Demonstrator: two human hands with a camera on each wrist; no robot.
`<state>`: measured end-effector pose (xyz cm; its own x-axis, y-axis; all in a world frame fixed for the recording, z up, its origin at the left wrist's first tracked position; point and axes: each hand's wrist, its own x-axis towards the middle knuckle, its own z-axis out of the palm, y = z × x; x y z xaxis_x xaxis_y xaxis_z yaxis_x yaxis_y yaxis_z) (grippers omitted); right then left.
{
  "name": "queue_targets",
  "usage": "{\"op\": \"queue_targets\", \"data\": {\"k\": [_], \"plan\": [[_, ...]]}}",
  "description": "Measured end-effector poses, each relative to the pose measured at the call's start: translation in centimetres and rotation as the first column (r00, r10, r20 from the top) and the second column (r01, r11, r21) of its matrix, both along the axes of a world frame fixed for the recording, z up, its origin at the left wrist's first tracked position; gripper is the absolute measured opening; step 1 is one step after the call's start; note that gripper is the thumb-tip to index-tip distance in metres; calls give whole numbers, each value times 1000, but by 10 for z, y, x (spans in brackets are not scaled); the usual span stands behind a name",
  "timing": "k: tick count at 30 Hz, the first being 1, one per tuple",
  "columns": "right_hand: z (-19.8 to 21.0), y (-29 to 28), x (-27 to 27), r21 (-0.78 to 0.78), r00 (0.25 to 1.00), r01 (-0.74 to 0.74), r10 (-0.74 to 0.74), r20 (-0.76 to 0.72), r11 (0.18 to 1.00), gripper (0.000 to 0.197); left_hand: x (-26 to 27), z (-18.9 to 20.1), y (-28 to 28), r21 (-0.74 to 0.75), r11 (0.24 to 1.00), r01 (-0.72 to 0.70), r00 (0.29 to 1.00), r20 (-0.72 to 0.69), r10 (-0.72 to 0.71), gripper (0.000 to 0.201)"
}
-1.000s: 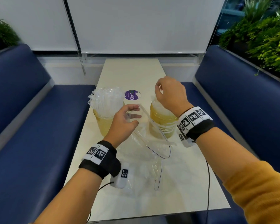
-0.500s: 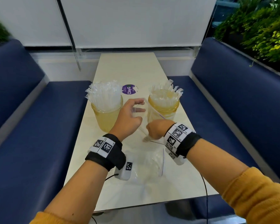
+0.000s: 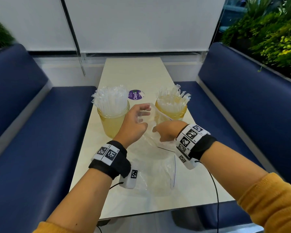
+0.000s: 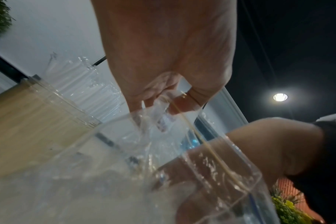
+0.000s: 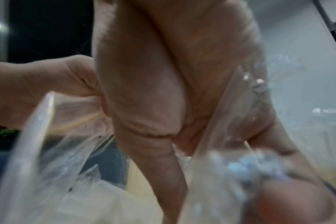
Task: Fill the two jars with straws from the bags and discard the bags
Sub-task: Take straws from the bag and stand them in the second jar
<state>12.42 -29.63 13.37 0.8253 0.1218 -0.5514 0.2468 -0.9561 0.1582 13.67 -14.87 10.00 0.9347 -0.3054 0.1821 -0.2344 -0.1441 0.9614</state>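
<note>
A clear empty bag (image 3: pixel 152 130) is gripped by the left hand (image 3: pixel 133 125) and right hand (image 3: pixel 166 131), fingers curled. Both straw-filled jars (image 3: pixel 113 121) are seen behind on the desk (image 3: pixel 134 73).

A thin, clear, glossy plastic bag (image 3: pixel 150 132) is seen crumpled, and a second clear plastic bag (image 3: pixel 158 179) lies creased on the smooth, pale cream table top (image 3: pixel 133 73), which carries a soft sheen. Two amber-tinted transparent jars (image 3: pixel 113 122) are packed with glossy clear-wrapped straws (image 3: pixel 110 101). The dark blue bench upholstery (image 3: pixel 40 140) appears smooth and matt.
</note>
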Motion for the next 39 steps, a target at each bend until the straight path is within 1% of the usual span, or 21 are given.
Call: {"op": "queue_targets", "data": {"k": [4, 7, 10, 14, 17, 18, 20, 22, 24, 26, 28, 29, 30, 31, 32, 33, 34, 35, 36, 38, 39], "plan": [[21, 3, 3, -75, 999, -27, 31, 45, 997, 53, -2, -3, 1, 61, 996, 68, 997, 31, -70, 72], [46, 8, 5, -125, 996, -11, 22, 88, 992, 47, -3, -5, 0, 88, 991, 97, 993, 60, -103, 74], [78, 13, -3, -144, 975, -46, 75, 207, 989, 41, -3, -9, -2, 124, 988, 96, 992, 76, -106, 76], [110, 21, -8, -211, 941, -103, 164, 296, 972, 36, -6, -14, -10, 121, 992, 25, 995, 94, -36, 81], [120, 34, -7, -267, 931, -126, 207, 300, 955, 35, -5, -14, -21, 146, 982, -119, 978, 187, 90, 68], [122, 38, -7, -269, 914, -147, 235, 332, 952, 32, -4, -15, -24, 152, 976, -153, 972, 203, 121, 62], [125, 42, -11, -239, 867, -185, 273, 417, 953, 25, -2, -15, -28, 157, 966, -206, 960, 221, 169, 52], [130, 44, -13, -183, 854, -201, 263, 448, 962, 25, -2, -18, -29, 151, 961, -232, 952, 239, 192, 41], [136, 39, -11, -53, 864, -226, 225, 450, 973, 43, -2, -18, -28, 159, 959, -236, 951, 242, 194, 25], [146, 27, -7, 168, 881, -235, 137, 453, 957, 70, -1, -16, -25, 166, 955, -247, 953, 218, 208, 27], [150, 9, -1, 418, 888, -264, 49, 458, 869, 84, 1, -15, -22, 148, 953, -264, 953, 193, 233, 29], [146, 2, 2, 555, 898, -267, -5, 440, 788, 85, 1, -12, -21, 125, 956, -266, 954, 174, 243, 31], [140, -1, 5, 685, 910, -257, -68, 409, 682, 83, 1, -9, -20, 95, 958, -271, 954, 157, 255, 33], [129, 1, 8, 792, 914, -249, -136, 383, 557, 74, 1, -6, -19, 77, 957, -281, 953, 139, 268, 35], [115, 6, 11, 867, 902, -265, -208, 377, 422, 60, 1, -5, -18, 67, 955, -289, 951, 133, 278, 37], [100, 14, 13, 896, 870, -312, -285, 403, 314, 44, 1, -3, -18, 61, 955, -291, 950, 136, 281, 40], [87, 22, 13, 887, 814, -382, -359, 456, 260, 33, 1, -2, -17, 52, 958, -283, 951, 146, 273, 44], [74, 29, 13, 857, 749, -446, -417, 515, 258, 31, 0, -1, -18, 47, 962, -267, 953, 164, 257, 46], [62, 35, 13, 823, 692, -491, -445, 568, 287, 32, 0, -2, -19, 55, 964, -258, 952, 183, 245, 44], [44, 41, 14, 767, 612, -532, -464, 641, 359, 31, 0, -1, -19, 83, 961, -264, 948, 206, 243, 27], [40, 42, 15, 756, 592, -531, -470, 655, 384, 30, -1, -1, -19, 88, 958, -272, 946, 206, 249, 20]]}}
